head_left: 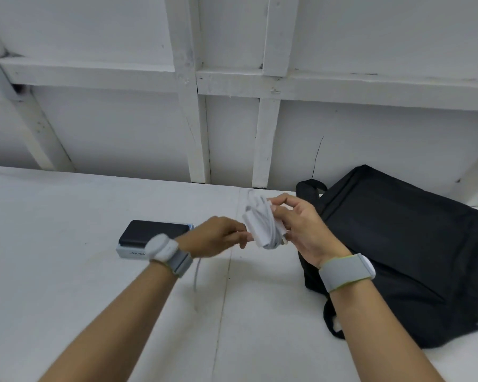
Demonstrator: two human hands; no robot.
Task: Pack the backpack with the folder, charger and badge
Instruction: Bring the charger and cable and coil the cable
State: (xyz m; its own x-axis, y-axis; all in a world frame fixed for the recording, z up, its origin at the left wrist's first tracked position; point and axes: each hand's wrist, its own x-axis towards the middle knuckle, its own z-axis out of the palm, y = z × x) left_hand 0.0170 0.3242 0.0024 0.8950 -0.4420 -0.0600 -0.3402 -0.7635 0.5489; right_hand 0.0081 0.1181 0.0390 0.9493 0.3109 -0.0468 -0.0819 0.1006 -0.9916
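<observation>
A white charger (261, 226) with its cable coiled around it is held above the table by my right hand (301, 227), fingers closed on it. My left hand (218, 237) pinches the loose end of the white cable (196, 274), which hangs down blurred below my wrist. The black backpack (403, 249) lies flat on the white table (94, 285) to the right, just behind my right hand. I cannot tell whether its zip is open. No folder or badge is visible.
A dark flat device on a small white box (152, 239) sits on the table left of my left wrist. A white wooden framed wall (232, 119) rises right behind the table. Both wrists wear grey bands.
</observation>
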